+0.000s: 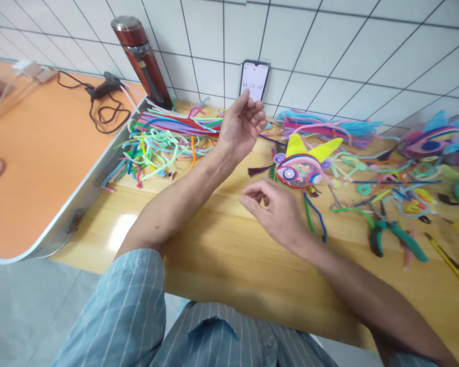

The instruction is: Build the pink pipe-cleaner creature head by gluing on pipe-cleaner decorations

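- The left hand (243, 125) is raised in front of the phone (254, 76), palm turned up and fingers half curled, with gaps between them; one fingertip overlaps the lower part of the screen, and whether it touches the glass cannot be told.
- The phone leans upright against the tiled wall (199, 30), just beyond the left hand's fingertips; its screen shows timer digits, the last hard to read.
- The right hand (277, 211) is held low, nearer the body than the left, its fingers loosely bent and a gap showing between thumb and index finger.
- The animal-face ornament (299, 171), with yellow ears and round eyes, lies just beyond the right hand and a little to its right; contact between them cannot be made out.
- The dark tassel (259, 171) sticks out from the ornament's left side, beyond the right hand's fingers.
- Blue and green pipe cleaners (316, 216) lie below the ornament, beside the right wrist.
- A bundle of pipe cleaners (176, 122) and a pale green tangle (162, 150) lie left of the left hand.
- To the right of the right hand, on the wooden table (214, 244), are scissors (337, 206), green-handled pliers (383, 224) and, farther off, a yellow utility knife (449, 262).
- A red thermos (143, 61) stands near the wall, left of the phone.
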Available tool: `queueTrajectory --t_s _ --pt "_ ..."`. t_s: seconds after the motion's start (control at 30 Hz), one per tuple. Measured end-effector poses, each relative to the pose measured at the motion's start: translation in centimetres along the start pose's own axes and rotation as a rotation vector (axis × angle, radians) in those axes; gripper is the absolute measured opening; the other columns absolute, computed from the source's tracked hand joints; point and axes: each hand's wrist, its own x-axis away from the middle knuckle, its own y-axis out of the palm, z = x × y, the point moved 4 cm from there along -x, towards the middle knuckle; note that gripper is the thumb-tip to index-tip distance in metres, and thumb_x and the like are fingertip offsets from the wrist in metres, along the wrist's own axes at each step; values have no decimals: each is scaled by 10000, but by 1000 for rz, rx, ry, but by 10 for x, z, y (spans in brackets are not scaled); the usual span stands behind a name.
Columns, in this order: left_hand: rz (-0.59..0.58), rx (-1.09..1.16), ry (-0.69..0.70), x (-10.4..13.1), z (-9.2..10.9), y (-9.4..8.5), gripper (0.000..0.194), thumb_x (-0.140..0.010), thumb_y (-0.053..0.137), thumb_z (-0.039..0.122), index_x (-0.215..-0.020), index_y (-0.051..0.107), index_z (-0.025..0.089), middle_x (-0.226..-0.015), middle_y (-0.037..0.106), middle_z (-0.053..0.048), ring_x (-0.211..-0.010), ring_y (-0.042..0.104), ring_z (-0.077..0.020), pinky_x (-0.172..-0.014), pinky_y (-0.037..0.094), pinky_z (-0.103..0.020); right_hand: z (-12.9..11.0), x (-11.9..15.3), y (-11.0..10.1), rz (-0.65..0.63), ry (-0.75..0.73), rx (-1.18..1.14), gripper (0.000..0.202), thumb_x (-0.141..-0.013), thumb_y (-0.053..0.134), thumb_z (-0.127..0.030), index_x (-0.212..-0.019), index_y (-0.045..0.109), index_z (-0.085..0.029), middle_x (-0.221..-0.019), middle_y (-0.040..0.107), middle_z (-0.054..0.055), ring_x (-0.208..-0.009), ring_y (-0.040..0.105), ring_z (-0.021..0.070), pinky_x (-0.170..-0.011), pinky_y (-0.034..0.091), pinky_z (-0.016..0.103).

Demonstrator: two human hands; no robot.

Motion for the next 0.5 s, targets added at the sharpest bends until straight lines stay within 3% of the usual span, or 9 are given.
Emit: queueTrajectory --t_s 0.1,0.2,0.4,0.5 --pt "3 25 -1 9 9 6 498 -1130 546 591 -796 558 222 -749 735 -2 -871 808 -174 -745 641 -275 2 -15 34 -49 128 -174 200 -997 704 -442 -915 670 -263 -879 767 11 -771 691 197 -705 516 348" --pt "-27 81 -34 19 13 10 480 -1183 454 501 -806 536 215 -773 714 15 -775 755 -123 -738 598 -252 7 -24 49 -61 169 -225 235 -988 677 -454 -876 635 -251 -835 729 3 -768 651 189 -711 470 336" --pt "-18 186 -35 28 13 19 387 -1193 422 345 -861 573 214 -718 625 34 -647 643 -84 -701 534 -225 9 -27 59 -59 194 -320 206 -955 585 -399 -812 571 -251 -712 569 -36 -692 506 163 -667 364 310" --pt "-33 223 -33 30 15 12 305 -1172 475 280 -923 630 197 -707 617 46 -598 612 -68 -658 507 -191 14 -27 59 -66 231 -374 209 -917 580 -390 -771 574 -241 -683 523 -45 -656 466 146 -654 350 304"
